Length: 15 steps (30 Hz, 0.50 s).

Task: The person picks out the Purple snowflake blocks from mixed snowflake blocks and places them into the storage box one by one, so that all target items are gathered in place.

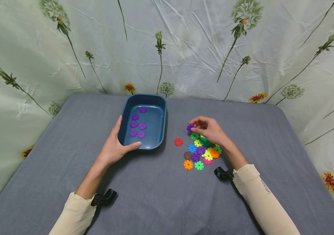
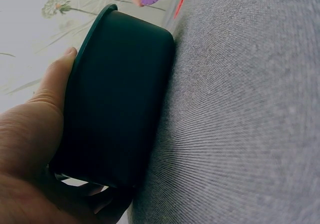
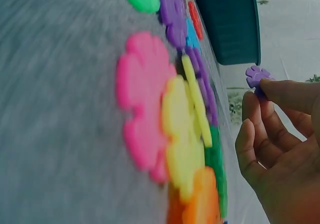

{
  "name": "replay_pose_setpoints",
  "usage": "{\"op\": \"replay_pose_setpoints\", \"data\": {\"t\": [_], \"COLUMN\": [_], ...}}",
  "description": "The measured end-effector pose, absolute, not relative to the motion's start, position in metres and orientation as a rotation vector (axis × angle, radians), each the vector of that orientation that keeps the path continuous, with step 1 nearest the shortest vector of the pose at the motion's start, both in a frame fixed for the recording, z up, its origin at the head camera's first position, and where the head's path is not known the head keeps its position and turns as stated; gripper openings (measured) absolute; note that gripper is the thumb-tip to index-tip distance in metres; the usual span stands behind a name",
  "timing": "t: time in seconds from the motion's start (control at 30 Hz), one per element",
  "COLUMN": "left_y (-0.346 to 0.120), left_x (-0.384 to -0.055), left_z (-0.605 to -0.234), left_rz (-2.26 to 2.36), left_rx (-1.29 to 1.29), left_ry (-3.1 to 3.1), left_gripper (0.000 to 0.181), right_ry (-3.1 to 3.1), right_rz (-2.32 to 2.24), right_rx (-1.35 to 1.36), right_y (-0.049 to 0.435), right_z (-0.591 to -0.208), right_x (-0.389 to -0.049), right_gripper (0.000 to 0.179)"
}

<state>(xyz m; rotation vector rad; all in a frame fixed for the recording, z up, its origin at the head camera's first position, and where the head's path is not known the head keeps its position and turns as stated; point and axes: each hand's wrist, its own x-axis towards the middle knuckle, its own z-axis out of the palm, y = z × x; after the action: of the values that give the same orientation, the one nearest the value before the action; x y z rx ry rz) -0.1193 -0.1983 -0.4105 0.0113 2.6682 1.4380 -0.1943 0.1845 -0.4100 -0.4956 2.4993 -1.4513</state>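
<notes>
A blue plastic tub [image 1: 157, 143] stands on the grey cloth, with several purple notched discs [image 1: 142, 126] lying flat inside it. My left hand [image 1: 114, 147] grips the tub's near left corner, thumb over the rim and fingers along the outer side. Between thumb and fingertips, my right hand [image 1: 211, 129] pinches a purple notched disc [image 3: 256, 75]. It hovers at the far edge of a loose pile of bright discs, among them a pink disc [image 3: 145, 104], a blue disc [image 1: 192, 148] and two more purple discs [image 1: 195, 157]. Part of the pile is hidden under the right hand.
A red disc [image 1: 178, 142] lies alone between the tub and the pile. Orange [image 1: 188, 164] and green [image 1: 199, 165] discs mark the pile's near edge. Behind the grey table [image 1: 155, 195] hangs a curtain [image 1: 190, 49] printed with dandelions.
</notes>
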Motion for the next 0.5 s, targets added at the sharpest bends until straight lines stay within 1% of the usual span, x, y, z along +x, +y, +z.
{"op": "replay_pose_setpoints", "data": {"t": [0.5], "left_y": [-0.198], "left_x": [-0.119], "left_z": [-0.411], "left_rz": [1.432], "left_rx": [0.01], "left_ry": [2.673], "left_gripper": [0.13], "right_ry": [2.511], "right_rz": [-1.514], "right_rx": [-0.544], "right_y": [0.157], "right_z": [-0.409], "right_x": [-0.197], "right_gripper": [0.022]}}
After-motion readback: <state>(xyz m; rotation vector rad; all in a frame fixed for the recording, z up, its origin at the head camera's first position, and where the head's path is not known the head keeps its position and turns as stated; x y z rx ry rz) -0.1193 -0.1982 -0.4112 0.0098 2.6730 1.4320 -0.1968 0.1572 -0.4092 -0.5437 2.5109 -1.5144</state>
